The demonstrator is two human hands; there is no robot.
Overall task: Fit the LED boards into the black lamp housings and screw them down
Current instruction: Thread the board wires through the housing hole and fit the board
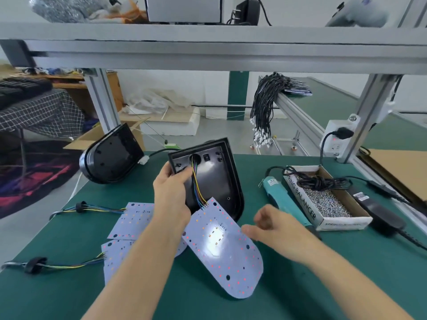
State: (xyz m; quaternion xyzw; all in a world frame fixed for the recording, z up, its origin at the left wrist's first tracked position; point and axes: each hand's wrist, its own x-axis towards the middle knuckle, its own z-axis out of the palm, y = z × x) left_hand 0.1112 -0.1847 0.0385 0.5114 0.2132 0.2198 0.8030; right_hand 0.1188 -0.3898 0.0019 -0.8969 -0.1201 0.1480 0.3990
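A black lamp housing (217, 181) stands tilted on the green mat, open side toward me. My left hand (171, 192) grips its left edge. Coloured wires run from the housing's round hole down to a white LED board (224, 255) lying in front of it. My right hand (270, 225) hovers at the board's right edge with fingers loosely curled, holding nothing. Two more LED boards (134, 218) (113, 262) with wire tails lie to the left, partly under my left forearm. A second black housing (111, 155) lies at the back left.
A teal electric screwdriver (279, 195) lies right of the housing. Beside it stands a cardboard box of screws (328, 199) with a black cable coiled on it. A black power adapter (379, 213) sits further right. A bundle of black wires (265, 107) hangs from the frame behind.
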